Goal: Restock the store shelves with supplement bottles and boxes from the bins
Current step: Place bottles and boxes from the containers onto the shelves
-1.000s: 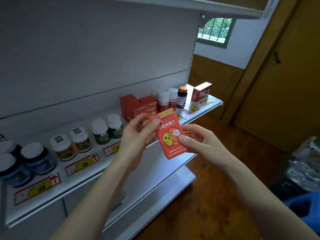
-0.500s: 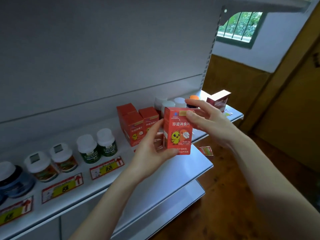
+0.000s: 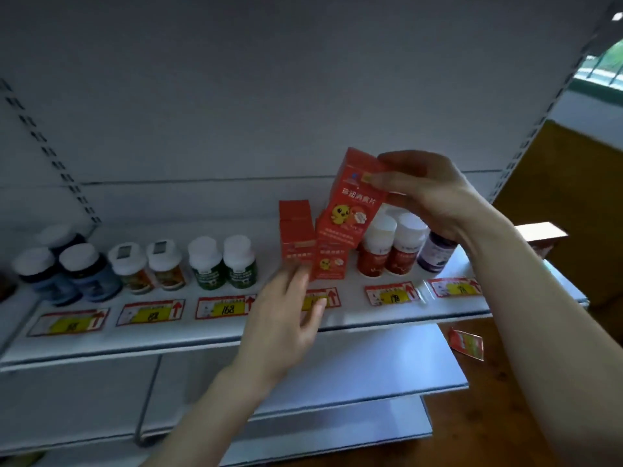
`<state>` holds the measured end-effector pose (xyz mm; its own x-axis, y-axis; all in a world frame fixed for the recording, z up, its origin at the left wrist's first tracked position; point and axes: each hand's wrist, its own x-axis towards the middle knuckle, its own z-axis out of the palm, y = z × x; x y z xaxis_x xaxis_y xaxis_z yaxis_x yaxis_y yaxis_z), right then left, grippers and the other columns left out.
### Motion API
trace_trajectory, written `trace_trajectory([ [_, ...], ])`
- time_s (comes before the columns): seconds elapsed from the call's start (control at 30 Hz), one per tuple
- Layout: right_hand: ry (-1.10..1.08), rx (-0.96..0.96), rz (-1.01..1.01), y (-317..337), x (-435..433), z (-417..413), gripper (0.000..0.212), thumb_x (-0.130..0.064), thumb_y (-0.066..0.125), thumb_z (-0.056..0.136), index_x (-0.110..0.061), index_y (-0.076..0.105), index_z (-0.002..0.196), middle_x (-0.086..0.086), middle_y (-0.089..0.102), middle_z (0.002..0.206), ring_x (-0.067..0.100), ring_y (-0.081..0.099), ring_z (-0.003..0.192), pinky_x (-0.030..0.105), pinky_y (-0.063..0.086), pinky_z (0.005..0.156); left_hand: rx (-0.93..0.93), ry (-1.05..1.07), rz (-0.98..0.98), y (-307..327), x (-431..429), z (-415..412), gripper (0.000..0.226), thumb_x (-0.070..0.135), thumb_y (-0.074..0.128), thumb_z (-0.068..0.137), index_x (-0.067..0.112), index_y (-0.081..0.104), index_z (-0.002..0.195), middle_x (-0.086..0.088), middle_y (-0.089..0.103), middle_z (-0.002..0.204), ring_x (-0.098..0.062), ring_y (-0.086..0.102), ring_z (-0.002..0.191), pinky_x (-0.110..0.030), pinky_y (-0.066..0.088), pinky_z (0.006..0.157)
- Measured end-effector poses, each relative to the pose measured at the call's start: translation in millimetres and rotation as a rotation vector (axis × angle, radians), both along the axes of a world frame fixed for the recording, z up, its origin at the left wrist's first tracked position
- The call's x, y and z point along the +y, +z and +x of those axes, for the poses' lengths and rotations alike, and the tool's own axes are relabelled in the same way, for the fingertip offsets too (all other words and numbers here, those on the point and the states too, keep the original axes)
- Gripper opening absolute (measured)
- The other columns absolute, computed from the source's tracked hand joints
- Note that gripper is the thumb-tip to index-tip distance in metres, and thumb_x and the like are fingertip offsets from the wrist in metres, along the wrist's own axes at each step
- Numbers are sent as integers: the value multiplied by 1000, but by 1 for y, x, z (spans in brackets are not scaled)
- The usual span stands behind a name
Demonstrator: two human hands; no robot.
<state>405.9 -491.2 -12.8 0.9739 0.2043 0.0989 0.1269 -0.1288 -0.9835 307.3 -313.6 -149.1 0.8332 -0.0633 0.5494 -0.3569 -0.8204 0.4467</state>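
My right hand grips a red supplement box with a yellow chick on its front, holding it by the top, tilted, above the red boxes that stand on the white shelf. My left hand hovers open in front of the shelf edge, its fingertips near the base of the standing red boxes, holding nothing. White-capped bottles with red labels stand just right of the boxes, below my right hand.
Along the shelf to the left stand green-label bottles, orange-label jars and dark blue jars. Price tags line the front edge. A purple bottle and a box sit at the right end. A loose tag hangs below.
My left hand has let go of the red box and dropped toward the shelf edge. My right hand has lifted the box over the standing red boxes. The view has swung left.
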Motion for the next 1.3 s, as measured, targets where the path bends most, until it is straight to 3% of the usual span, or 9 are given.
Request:
trace_trajectory([
  [0.17,65,-182,-110,2,6,33,44,-16,76,73,-13,54,111,-4,62,102,3,61,92,17,52,79,175,212,256,-34,-18,-23,56,42,40,86,1,58,121,-14,60,123,-29,57,116,-49,49,91],
  [0.33,102,-286,-212,-6,10,63,52,-16,78,71,-10,53,116,-4,58,104,9,58,98,22,50,84,343,258,414,-61,-37,-35,62,49,34,85,10,55,128,-8,52,135,-22,50,124,-41,36,98],
  [0.47,162,-288,-285,-12,10,83,55,-14,76,74,-7,50,122,-2,53,110,11,55,101,24,48,87,432,286,446,-71,-50,-33,61,54,17,93,17,30,140,-4,27,148,-20,29,136,-41,19,107],
  [0.6,261,-232,-418,-20,13,100,56,-17,75,75,-6,50,124,1,52,114,12,53,105,23,43,89,502,302,446,-83,-53,-32,66,52,6,96,17,48,132,0,44,139,-15,42,127,-38,35,98],
  [0.8,417,-91,-595,-35,23,118,40,-13,74,76,7,60,107,21,62,114,29,60,107,38,48,96,449,326,488,-87,-53,-32,63,51,8,97,17,45,134,0,41,141,-17,39,129,-40,35,99],
  [0.97,480,62,-657,-44,34,124,39,-10,75,74,6,60,106,9,65,100,14,63,89,11,51,67,450,325,496,-92,-51,-32,62,51,9,97,16,41,137,-2,42,143,-19,39,131,-45,35,99],
  [1.07,487,123,-678,-50,38,126,35,-10,75,74,1,61,104,1,63,89,5,60,79,6,49,59,452,330,490,-93,-50,-32,59,51,9,97,16,33,139,-2,41,143,-19,39,132,-48,35,98],
  [1.2,481,204,-689,-60,39,130,37,-9,74,75,3,60,107,11,65,106,18,63,98,26,51,89,412,335,480,-96,-51,-32,59,50,7,97,17,31,140,-2,39,145,-18,31,136,-43,34,103],
  [1.3,484,236,-693,-62,38,131,34,-8,73,76,3,61,106,14,66,110,21,63,102,32,48,97,364,336,482,-98,-51,-32,59,50,8,98,16,30,140,-2,36,146,-17,22,138,-37,22,109],
])
